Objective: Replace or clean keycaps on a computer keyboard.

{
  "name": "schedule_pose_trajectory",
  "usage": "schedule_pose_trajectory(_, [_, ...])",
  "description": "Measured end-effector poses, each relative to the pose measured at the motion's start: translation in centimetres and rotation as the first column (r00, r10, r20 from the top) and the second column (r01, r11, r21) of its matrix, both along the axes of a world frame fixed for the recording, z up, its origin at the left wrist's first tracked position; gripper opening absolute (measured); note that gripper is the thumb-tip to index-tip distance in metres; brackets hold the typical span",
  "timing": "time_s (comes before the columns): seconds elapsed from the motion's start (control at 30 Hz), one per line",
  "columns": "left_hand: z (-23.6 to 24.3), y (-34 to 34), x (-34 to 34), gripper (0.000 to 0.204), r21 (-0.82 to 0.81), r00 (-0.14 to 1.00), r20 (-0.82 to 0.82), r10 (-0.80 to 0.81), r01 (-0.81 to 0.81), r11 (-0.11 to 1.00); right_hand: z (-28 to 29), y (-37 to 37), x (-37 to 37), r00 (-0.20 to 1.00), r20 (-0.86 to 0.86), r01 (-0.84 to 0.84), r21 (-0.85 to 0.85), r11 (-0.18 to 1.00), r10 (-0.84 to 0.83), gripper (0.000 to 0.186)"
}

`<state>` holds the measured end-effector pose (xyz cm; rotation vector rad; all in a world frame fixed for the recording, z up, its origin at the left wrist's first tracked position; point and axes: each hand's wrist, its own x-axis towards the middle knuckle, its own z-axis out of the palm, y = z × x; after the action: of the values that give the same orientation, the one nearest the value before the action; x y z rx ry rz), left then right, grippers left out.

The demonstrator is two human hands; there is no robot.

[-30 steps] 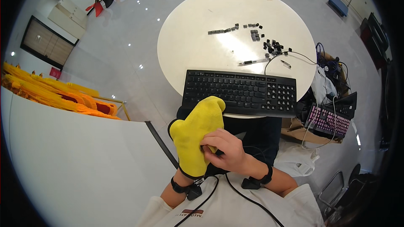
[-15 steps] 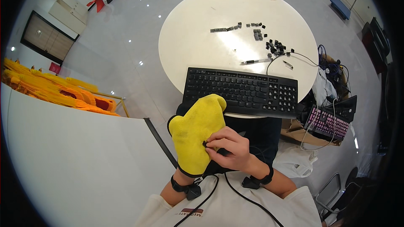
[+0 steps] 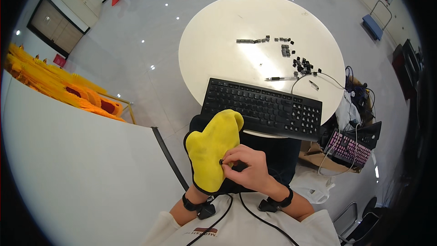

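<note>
A yellow cloth with a black edge covers my left hand, leaving mostly the wrist visible. Its fingers are hidden, so their shape cannot be made out. My right hand is closed in a pinch on a small black keycap, which touches the cloth. Just beyond the cloth lies a black keyboard, jutting over the table's near edge. Bare key switches show on its right-hand block.
On the round white table are rows of keycaps, a heap of keycaps, a pen and a cable. A pink-keyed keyboard rests in a carton at right. A white surface stands at left.
The whole view has shifted slightly, with the table lower in the picture. My right hand still pinches the keycap at the cloth, having moved only slightly.
</note>
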<state>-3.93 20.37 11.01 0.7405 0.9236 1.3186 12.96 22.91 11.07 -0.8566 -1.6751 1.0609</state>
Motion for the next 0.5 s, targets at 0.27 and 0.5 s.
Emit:
schedule_pose_trajectory(0.27, [4.6,1.7,-2.2,0.059,0.146,0.732,-0.68,0.046,0.074,0.987,2.9,7.5,2.5,0.991,0.008,0.135,0.093,0.987,-0.136,0.014])
schedule_pose_trajectory(0.5, [4.0,0.2,-4.3,0.059,0.188,0.792,-0.591,0.154,-0.051,0.981,1.3,18.5,2.8,0.935,0.303,0.129,0.19,0.973,-0.183,0.012])
